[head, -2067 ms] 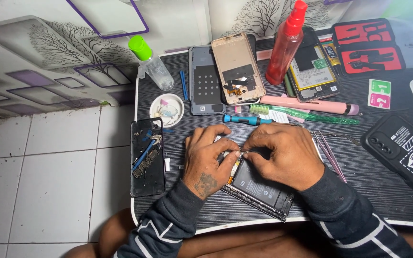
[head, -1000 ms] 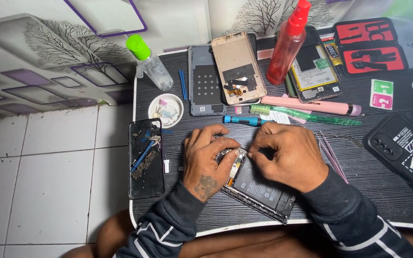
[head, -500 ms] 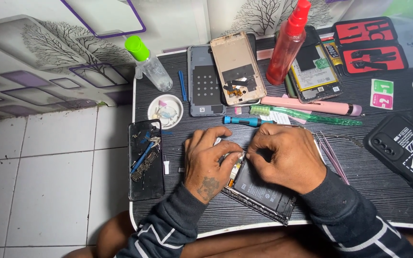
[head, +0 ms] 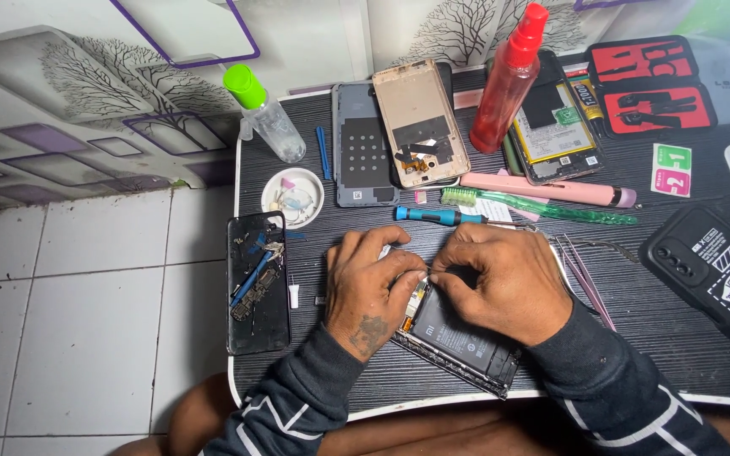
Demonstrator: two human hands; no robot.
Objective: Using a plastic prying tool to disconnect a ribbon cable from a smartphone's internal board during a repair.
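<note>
Table [head: 686,371]: dark, wood-grained top with a pale rim; carries everything listed.
Opened phone [head: 458,342]: back off, dark battery showing; lies near the front edge, tilted, under both hands.
Left hand [head: 369,287]: rests on the opened phone's left end, fingers curled down onto its upper part; whether it pinches anything cannot be told.
Right hand [head: 500,279]: rests on the phone's right side, fingertips bunched tight against the left hand's, seemingly on a thin metal tool.
Black phone case [head: 716,270]: right edge.
Broken screen [head: 257,283]: left edge, small parts and a blue tool on it.
Red spray bottle [head: 509,80]: back edge, upright.
Gold back cover [head: 420,122]: back edge, beside the bottle.
Clear bottle with green cap [head: 264,114]: back-left corner, lying tilted.
Pink pen-shaped tool [head: 547,190]: middle, behind the hands.
Blue screwdriver [head: 437,216]: just behind the hands.
White dish [head: 293,198]: left side, small parts in it.
</note>
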